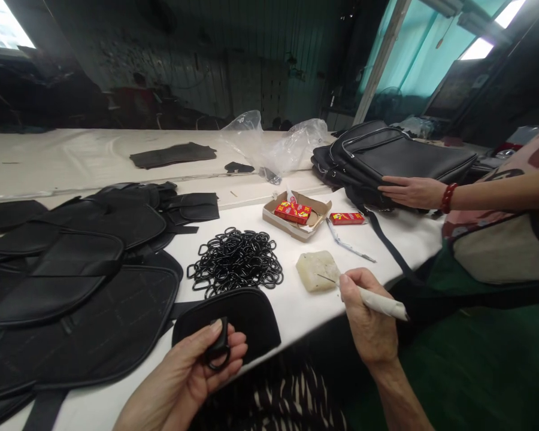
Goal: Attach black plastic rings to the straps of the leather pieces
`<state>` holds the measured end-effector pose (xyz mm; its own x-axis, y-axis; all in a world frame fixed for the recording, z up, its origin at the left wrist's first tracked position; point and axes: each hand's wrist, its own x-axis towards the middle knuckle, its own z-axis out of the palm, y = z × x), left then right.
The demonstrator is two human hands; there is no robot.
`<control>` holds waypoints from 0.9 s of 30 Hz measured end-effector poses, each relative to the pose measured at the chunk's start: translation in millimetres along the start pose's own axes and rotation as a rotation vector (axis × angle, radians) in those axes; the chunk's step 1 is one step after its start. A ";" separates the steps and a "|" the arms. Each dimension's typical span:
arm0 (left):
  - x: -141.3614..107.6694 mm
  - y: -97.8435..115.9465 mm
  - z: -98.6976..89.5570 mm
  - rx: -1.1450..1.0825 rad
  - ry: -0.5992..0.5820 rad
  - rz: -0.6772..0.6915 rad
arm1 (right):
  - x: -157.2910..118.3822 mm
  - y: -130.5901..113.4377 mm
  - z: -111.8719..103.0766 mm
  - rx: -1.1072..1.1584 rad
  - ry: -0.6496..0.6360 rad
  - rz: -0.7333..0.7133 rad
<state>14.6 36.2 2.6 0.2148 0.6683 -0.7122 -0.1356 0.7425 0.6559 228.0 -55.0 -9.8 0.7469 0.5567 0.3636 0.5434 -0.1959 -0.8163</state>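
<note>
My left hand (202, 368) is closed on a black strap tab (220, 342) with a black ring (218, 362) hanging at its lower end. Beneath and behind it lies a black rounded panel (251, 320) at the table edge. My right hand (371, 323) grips an awl by its pale wrapped handle (384, 304). The awl's thin metal tip points left, over or against a yellowish wax-like block (317, 270); whether it touches, I cannot tell. A heap of black metal rings (238, 260) sits between the block and the black pieces at left.
Black panels (81, 311) overlap at left. Beyond the rings are a cardboard box (296, 230) with red packets, another red packet (348, 218), tweezers-like tool (348, 244) and clear plastic (278, 143). At right, another person's hand (408, 191) rests on black bags (399, 152).
</note>
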 end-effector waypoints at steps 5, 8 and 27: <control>-2.4 4.0 4.9 -0.032 0.031 -0.030 | 0.6 1.8 2.9 -0.015 -0.028 0.006; -2.7 5.0 4.2 -0.049 0.019 -0.037 | -0.2 1.4 3.9 -0.028 -0.044 0.000; -1.9 -8.3 -18.6 -0.193 -0.305 -0.034 | -56.7 -38.0 28.1 0.817 -0.467 0.447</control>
<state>-2.7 29.6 -6.1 0.4971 0.6206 -0.6065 -0.2971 0.7784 0.5530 154.2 -56.4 -12.0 0.4994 0.8588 -0.1145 -0.3010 0.0480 -0.9524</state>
